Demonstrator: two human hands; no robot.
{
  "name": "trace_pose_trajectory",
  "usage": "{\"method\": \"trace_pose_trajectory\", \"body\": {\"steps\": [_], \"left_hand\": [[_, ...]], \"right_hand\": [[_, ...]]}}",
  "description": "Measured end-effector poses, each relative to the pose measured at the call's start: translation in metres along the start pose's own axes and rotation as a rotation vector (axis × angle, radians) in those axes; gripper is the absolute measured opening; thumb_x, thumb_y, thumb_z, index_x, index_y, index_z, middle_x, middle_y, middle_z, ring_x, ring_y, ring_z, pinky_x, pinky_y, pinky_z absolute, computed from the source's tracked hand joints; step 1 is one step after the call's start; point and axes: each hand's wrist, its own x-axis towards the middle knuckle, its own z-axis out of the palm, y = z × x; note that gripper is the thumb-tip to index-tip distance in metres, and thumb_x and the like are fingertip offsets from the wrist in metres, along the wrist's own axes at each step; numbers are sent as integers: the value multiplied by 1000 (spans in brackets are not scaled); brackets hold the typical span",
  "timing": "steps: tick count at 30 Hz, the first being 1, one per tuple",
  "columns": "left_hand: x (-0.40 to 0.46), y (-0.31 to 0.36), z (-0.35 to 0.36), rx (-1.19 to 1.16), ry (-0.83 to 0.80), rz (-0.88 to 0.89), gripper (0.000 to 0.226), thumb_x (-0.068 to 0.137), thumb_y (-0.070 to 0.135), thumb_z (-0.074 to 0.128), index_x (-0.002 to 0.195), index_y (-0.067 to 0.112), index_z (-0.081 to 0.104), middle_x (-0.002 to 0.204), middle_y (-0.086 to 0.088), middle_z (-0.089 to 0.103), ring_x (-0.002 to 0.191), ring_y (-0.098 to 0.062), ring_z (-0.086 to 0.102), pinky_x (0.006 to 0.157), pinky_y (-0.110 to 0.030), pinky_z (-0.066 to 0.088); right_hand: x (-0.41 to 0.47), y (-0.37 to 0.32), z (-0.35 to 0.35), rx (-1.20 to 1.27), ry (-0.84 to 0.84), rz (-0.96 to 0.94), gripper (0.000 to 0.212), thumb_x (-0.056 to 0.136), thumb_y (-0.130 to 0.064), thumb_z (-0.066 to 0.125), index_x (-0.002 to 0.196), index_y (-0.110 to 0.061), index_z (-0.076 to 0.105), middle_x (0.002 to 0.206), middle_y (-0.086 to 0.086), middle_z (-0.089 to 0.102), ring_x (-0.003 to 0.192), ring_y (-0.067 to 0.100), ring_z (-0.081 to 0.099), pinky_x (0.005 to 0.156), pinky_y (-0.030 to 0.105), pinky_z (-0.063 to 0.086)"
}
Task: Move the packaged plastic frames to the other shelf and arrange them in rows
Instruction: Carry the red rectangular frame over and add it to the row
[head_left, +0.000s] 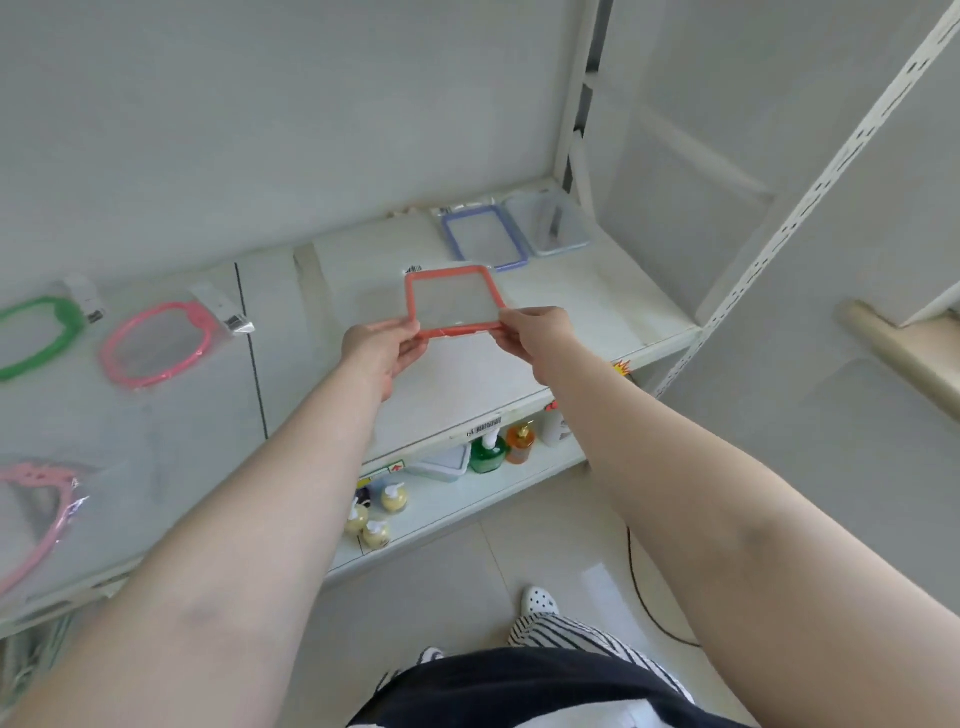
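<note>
An orange rectangular packaged frame hangs just above the right shelf, held by its near edge. My left hand grips its near left corner and my right hand grips its near right corner. Behind it, at the back right of that shelf, lie a blue rectangular frame and a pale, clear-looking one, side by side. On the left shelf lie a green oval frame, a pink oval frame and a light pink frame in a wrapper.
A lower shelf holds several pump bottles and a lidded box. A perforated white upright stands at the right. A black cable runs over the tiled floor beside my slipper.
</note>
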Motion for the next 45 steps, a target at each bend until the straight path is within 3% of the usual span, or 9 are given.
{"method": "trace_pose_trajectory", "body": {"steps": [8,13,18,23,29,35,40,43,45], "left_hand": [[22,3,42,-76,156,19,33,89,-6,58,121,-7,57,78,-9,62,68,-16,61,58,-18,57],[39,6,49,-105,224,12,33,89,-6,58,122,-8,57,79,-9,62,68,-16,61,84,-26,53],[63,14,56,-115,257,24,33,90,-5,57,123,-6,58,78,-7,61,68,-14,60,68,-20,59],[97,15,53,-98,335,55,33,90,-6,57,123,-6,58,100,-14,63,71,-16,61,85,-26,50],[135,13,44,-26,413,98,33,89,-5,59,122,-3,61,103,-9,60,74,-14,59,48,-5,48],[177,13,36,-10,424,139,36,89,-7,58,125,-5,59,126,-21,61,95,-20,57,92,-23,47],[200,2,30,71,434,154,36,89,-9,57,124,-7,58,126,-24,60,88,-20,58,79,-20,53],[206,-11,23,182,456,148,34,86,-3,62,120,-1,63,121,-20,65,59,-4,67,68,-18,50],[206,-14,23,293,500,164,34,86,5,64,119,6,66,120,-14,67,84,-8,72,77,-22,49]], "right_hand": [[67,-33,-5,-86,-150,-5,14,87,-3,64,100,3,65,71,11,65,41,9,62,62,17,57],[94,-39,4,-86,-211,24,13,87,-2,64,99,3,66,71,10,65,44,10,63,65,18,58],[122,-47,17,-82,-258,40,10,87,0,64,77,-2,62,70,9,64,42,8,62,65,18,57],[153,-44,35,-111,-304,64,8,87,-2,65,80,-4,63,73,8,65,58,14,64,84,27,57],[184,-39,57,-142,-315,41,21,86,-1,66,106,6,65,76,10,66,62,17,65,88,31,57],[211,-29,76,-122,-315,17,16,88,0,64,103,5,65,81,11,65,63,17,64,86,29,57],[227,-13,82,-201,-294,1,13,89,-1,61,101,0,67,94,14,68,77,23,68,93,33,54],[230,-3,78,-314,-273,-52,16,87,-3,63,101,2,67,100,16,69,95,29,69,97,37,52],[229,-1,73,-372,-268,-89,23,87,-5,63,109,2,65,95,13,68,93,28,68,96,37,53]]}}
